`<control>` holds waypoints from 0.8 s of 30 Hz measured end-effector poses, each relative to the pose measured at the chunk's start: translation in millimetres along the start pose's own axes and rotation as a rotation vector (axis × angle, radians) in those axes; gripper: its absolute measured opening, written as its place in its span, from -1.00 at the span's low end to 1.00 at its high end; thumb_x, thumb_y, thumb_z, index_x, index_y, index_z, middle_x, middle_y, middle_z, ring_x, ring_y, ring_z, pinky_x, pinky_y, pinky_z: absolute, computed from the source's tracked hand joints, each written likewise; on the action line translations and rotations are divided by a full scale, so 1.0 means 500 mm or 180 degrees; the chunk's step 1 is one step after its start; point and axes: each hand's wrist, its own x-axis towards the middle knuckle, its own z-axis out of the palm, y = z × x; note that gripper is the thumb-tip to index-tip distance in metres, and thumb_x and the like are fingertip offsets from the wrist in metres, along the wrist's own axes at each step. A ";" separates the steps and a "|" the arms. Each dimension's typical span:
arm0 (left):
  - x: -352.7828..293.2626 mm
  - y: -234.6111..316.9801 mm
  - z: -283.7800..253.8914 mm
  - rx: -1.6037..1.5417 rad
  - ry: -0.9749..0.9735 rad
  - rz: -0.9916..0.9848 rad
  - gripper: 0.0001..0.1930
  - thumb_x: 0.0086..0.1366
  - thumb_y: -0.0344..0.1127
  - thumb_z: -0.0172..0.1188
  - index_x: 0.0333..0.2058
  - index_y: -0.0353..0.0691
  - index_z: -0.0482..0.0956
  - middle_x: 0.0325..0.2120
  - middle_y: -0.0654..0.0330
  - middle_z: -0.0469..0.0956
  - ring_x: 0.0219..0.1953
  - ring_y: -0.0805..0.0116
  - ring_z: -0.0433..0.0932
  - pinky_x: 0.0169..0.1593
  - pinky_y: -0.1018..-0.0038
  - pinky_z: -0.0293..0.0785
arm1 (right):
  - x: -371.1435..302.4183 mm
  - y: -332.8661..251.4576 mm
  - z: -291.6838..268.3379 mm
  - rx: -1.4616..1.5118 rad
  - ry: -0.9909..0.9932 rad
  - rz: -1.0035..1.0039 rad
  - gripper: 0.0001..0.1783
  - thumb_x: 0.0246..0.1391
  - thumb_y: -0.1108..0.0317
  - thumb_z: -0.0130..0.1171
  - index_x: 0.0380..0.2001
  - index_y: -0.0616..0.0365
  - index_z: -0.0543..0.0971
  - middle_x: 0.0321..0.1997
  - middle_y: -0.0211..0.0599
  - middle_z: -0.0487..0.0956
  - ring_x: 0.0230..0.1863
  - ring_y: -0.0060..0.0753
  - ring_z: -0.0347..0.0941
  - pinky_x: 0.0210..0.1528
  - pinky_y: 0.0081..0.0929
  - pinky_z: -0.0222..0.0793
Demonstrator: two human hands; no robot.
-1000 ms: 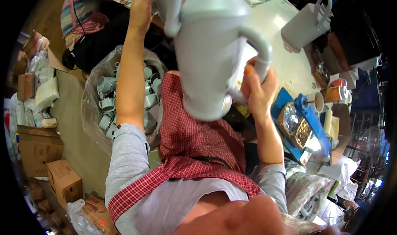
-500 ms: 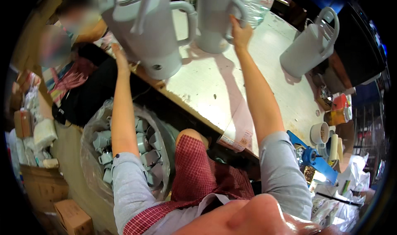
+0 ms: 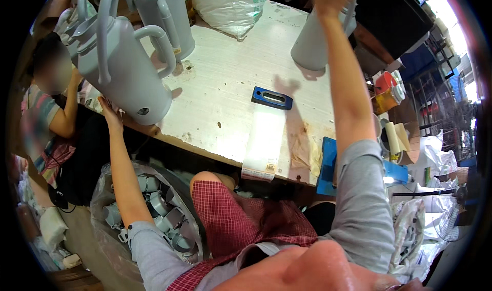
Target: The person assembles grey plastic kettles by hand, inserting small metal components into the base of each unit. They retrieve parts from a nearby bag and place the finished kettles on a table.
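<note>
A tall grey insulated jug (image 3: 125, 70) with a looped handle and spout stands at the table's left edge. My left hand (image 3: 111, 116) lies against its lower side with the fingers stretched out, partly hidden. Behind it is a second grey jug (image 3: 177, 32). At the far right of the table, my right hand (image 3: 333, 1) is closed round the upper handle of another grey jug (image 3: 310, 47). A blue-and-black slotted piece (image 3: 272, 98) lies on a white printed strip (image 3: 264, 137) mid-table.
A stuffed white plastic bag (image 3: 225, 6) sits at the table's back. Below the left edge stands a lined bin (image 3: 200, 234) of grey plastic parts. Another person (image 3: 64, 117) sits at the left. A blue fixture (image 3: 326, 168) and jars (image 3: 390, 99) are at the right.
My right hand has let go of the jug beside the bag and moved right onto the far-right jug. The view has shifted, and the blue-and-black piece is now uncovered.
</note>
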 end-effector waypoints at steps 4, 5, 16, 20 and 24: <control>-0.070 0.057 0.068 -0.0276 0.0353 0.0929 -0.29 0.47 0.22 -0.26 0.32 -0.27 0.18 0.31 0.04 0.22 0.34 0.14 0.21 0.33 0.11 0.14 | 0.007 0.217 -0.024 0.0962 -0.1161 0.1725 -0.48 -0.02 0.42 0.29 0.06 0.29 0.49 0.00 -0.03 0.51 0.03 -0.13 0.47 0.09 -0.20 0.40; -0.114 0.078 0.092 -0.0376 0.0448 0.1232 -0.34 0.49 0.16 -0.25 0.28 -0.30 0.25 0.28 0.03 0.28 0.32 0.14 0.25 0.31 0.12 0.18 | 0.000 0.239 -0.050 0.2334 -0.1636 0.2191 -0.57 0.04 0.40 0.28 0.00 0.31 0.53 -0.14 -0.14 0.58 -0.11 -0.28 0.54 -0.02 -0.31 0.48; -0.550 0.337 0.412 -0.1776 -0.2593 -0.0016 -0.26 0.40 0.19 -0.08 0.35 -0.21 0.14 0.40 -0.02 0.05 0.40 0.03 0.09 0.39 0.10 0.10 | 0.043 -0.049 -0.597 0.1626 -0.2454 0.0367 -0.69 0.04 0.24 0.31 -0.14 0.08 0.63 -0.52 -0.22 0.60 -0.43 -0.33 0.57 -0.36 -0.37 0.43; -0.746 0.214 0.407 -0.1636 -0.4186 -0.0789 -0.10 0.23 0.43 -0.02 0.17 -0.36 0.35 0.18 -0.01 0.32 0.14 0.12 0.38 0.25 0.15 0.29 | -0.152 -0.125 -0.827 0.3270 -0.2579 0.2014 -0.61 0.12 0.41 0.23 0.05 0.13 0.57 -0.12 -0.15 0.61 -0.12 -0.22 0.55 -0.08 -0.34 0.45; -0.774 0.195 0.361 -0.0544 -0.3671 -0.0801 -0.30 0.35 0.25 -0.11 -0.11 -0.43 0.58 -0.17 0.04 0.51 -0.07 0.21 0.50 0.10 0.29 0.38 | -0.316 0.074 -1.008 0.1791 -0.2658 0.2244 -0.75 0.00 0.47 0.30 -0.18 0.17 0.67 -0.14 -0.16 0.65 -0.06 -0.22 0.58 0.02 -0.35 0.49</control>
